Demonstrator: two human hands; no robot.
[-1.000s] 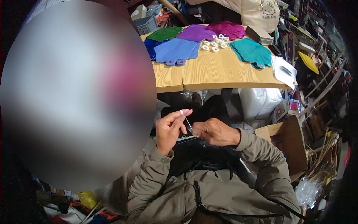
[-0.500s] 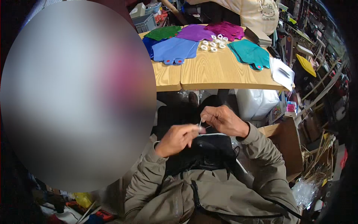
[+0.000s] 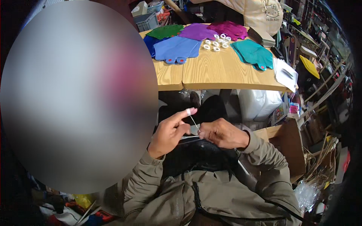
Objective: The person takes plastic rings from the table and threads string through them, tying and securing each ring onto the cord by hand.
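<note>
White string [image 3: 194, 121] is wound around the outstretched index finger of my left hand [image 3: 166, 133], near its tip. The other fingers of that hand are bent, and the thumb points towards my right hand. From the wound finger a taut length runs down to my right hand [image 3: 222, 133], which pinches it between closed fingertips. More pale strands [image 3: 188, 138] stretch between the hands lower down, above my lap. A small greyish piece shows beside the right fingertips; I cannot make out what it is.
Ahead stands a wooden table [image 3: 215, 73] with small white coils [image 3: 216, 44], a light-blue cloth piece [image 3: 177, 49], a teal one [image 3: 254, 54], purple, green and magenta ones, and a white tray [image 3: 284, 75]. A cardboard box [image 3: 290, 147] stands at my right. A large blurred area covers the left.
My left hand has moved up, its index finger now stretched out with string around it. The right hand has moved down and slightly left, still pinching the string.
</note>
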